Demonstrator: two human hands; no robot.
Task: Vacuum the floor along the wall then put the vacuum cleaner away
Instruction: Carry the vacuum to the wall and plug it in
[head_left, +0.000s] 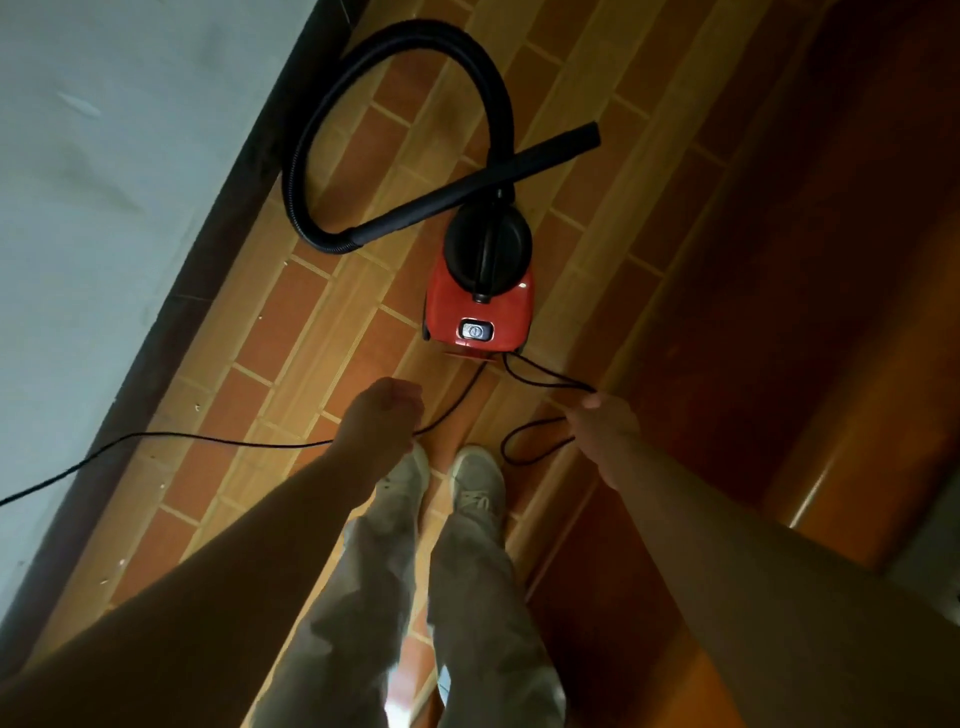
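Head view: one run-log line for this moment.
stage: gathering power cord | left hand: grips it | right hand: holds its loops | vacuum cleaner: on tiled floor near wall | hose: curled beside it

One vacuum cleaner (480, 291), one hose (415, 34), one cord (208, 440), two hands (382, 421) (605, 421), two shoes (408, 475) (477, 478).

vacuum cleaner (479, 291): red, standing on the tiled floor (291, 332)
hose (332, 130): looped beside the wall (93, 182)
hands: left hand (382, 421) and right hand (605, 415) both grip the cord (208, 441)
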